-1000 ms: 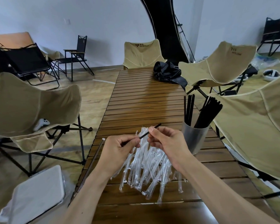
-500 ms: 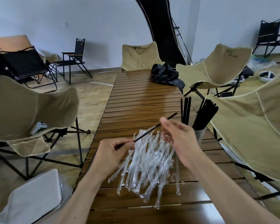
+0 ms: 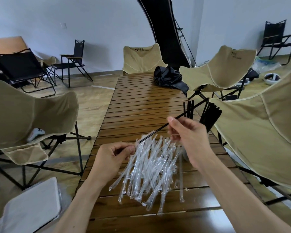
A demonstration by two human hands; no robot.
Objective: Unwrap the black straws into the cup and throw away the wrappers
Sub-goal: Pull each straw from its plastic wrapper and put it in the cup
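Sliding farther from its wrapper (image 3: 145, 138), the straw (image 3: 178, 117) follows the right hand (image 3: 188, 133).

Your table (image 3: 141, 105) is slatted wood with a glossy varnish; the wrappers (image 3: 151, 169) are clear, shiny, crinkled plastic; the straw (image 3: 178, 117) is matt black; the chairs (image 3: 23, 111) are tan cloth.

Two bare forearms enter from the near edge, no sleeves in view. Left hand (image 3: 113, 154) and right hand (image 3: 188, 135) both bare: no gloves, rings, watch or wristband visible. Fingernails short, unpainted. Slim wrists, tendons faintly visible on the back of the right hand. Nothing worn anywhere on the visible arms. Rest of the body out of view.
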